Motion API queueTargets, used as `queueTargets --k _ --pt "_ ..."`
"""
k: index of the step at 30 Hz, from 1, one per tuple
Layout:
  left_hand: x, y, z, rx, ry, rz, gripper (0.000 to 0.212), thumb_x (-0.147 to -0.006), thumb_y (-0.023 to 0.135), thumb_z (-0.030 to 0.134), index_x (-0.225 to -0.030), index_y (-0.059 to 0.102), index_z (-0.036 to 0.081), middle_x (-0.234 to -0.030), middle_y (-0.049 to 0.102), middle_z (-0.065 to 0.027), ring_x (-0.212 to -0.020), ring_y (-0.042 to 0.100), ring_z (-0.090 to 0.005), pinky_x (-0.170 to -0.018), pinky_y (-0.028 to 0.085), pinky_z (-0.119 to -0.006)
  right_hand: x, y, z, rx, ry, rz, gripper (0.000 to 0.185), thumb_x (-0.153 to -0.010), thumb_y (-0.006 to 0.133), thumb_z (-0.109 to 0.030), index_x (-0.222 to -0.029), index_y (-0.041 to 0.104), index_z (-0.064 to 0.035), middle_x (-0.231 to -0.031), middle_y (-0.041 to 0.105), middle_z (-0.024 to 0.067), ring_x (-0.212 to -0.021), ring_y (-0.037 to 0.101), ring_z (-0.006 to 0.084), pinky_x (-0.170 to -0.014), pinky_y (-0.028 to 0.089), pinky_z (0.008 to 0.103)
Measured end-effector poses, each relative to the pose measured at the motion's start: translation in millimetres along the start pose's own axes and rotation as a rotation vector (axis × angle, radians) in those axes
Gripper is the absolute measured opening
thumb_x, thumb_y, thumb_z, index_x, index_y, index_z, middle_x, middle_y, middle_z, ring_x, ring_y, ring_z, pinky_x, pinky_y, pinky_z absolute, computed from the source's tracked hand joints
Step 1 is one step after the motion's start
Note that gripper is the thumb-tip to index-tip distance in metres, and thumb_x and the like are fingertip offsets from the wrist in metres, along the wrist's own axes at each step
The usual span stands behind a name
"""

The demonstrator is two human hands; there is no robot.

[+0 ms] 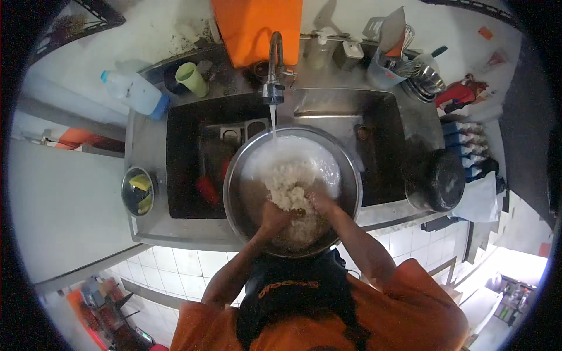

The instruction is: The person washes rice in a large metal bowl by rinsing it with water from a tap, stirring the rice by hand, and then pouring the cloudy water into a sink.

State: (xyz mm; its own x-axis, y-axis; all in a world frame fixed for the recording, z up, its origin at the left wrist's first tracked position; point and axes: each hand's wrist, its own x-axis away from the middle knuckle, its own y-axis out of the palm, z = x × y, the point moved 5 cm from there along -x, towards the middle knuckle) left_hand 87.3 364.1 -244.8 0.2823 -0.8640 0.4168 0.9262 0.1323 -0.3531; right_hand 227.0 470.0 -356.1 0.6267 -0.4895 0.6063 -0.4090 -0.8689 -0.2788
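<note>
A large round metal bowl (232, 210) rests over the middle of a double sink and holds cloudy white water. From the faucet (273, 93) a stream runs into the bowl's far part. A pale, lumpy, wet mass (290, 186) lies between my two hands; its exact kind cannot be told. My left hand (277, 217) cups its near left side, with the fingers partly under it. My right hand (322, 202) is at its right side, slightly blurred, fingertips against the lumps. Both hands are inside the bowl, and some fingers are hidden by the mass.
Sink basins (382, 149) flank the bowl. On the left rim stands a small metal bowl (124, 197) with yellow pieces. A plastic jug (136, 94), a green cup (192, 79) and an orange board (259, 30) are behind. At right are a utensil container (382, 72) and a dark pot (445, 180).
</note>
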Motion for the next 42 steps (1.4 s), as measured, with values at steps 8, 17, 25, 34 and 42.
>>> queueTargets --k 8,17,25,34,42 --pt "-3 1 -26 0.214 0.115 0.198 0.031 -0.087 0.063 0.013 -0.114 0.062 -0.002 -0.105 0.069 -0.0153 -0.098 0.066 -0.0286 -0.083 0.051 -0.04 -20 -1 8 0.11 -0.079 0.219 0.049 -0.095 0.053 -0.032 -0.133 0.05 -0.0014 -0.128 0.056 0.0183 -0.12 0.05 0.0285 -0.105 0.037 0.041" --pt "-8 -67 -5 0.118 0.18 0.374 0.037 -0.085 0.066 0.022 -0.11 0.061 -0.005 -0.106 0.067 -0.0181 -0.095 0.064 -0.0279 -0.079 0.05 -0.041 5 -86 -102 0.476 -0.263 -0.061 0.054 -0.092 0.059 -0.03 -0.139 0.047 -0.0061 -0.138 0.05 0.0142 -0.126 0.047 0.0248 -0.105 0.039 0.0388" --pt "-70 -7 -34 0.664 -0.153 0.185 0.031 -0.09 0.062 0.011 -0.119 0.059 0.002 -0.109 0.064 -0.0092 -0.096 0.062 -0.0228 -0.083 0.052 -0.038 -37 -28 -83 -0.559 -0.01 -0.227 0.054 -0.096 0.053 -0.04 -0.142 0.046 -0.0117 -0.138 0.047 0.0116 -0.124 0.047 0.0235 -0.107 0.037 0.0353" --pt "-23 -20 6 0.242 0.074 0.294 0.026 -0.087 0.063 0.008 -0.109 0.061 -0.004 -0.105 0.065 -0.0201 -0.093 0.064 -0.0357 -0.078 0.052 -0.04 4 -36 -54 -0.017 -0.403 -0.039 0.055 -0.095 0.059 -0.029 -0.141 0.039 -0.0066 -0.138 0.045 0.016 -0.131 0.04 0.0246 -0.109 0.035 0.0385" --pt "20 16 -86 -0.092 0.19 0.242 0.044 -0.083 0.073 0.019 -0.121 0.059 0.001 -0.115 0.066 -0.0174 -0.105 0.063 -0.0317 -0.088 0.052 -0.038 47 -11 -11 -0.309 0.071 0.043 0.042 -0.097 0.051 -0.026 -0.136 0.049 -0.0107 -0.125 0.057 0.0141 -0.113 0.054 0.0314 -0.098 0.043 0.0447"
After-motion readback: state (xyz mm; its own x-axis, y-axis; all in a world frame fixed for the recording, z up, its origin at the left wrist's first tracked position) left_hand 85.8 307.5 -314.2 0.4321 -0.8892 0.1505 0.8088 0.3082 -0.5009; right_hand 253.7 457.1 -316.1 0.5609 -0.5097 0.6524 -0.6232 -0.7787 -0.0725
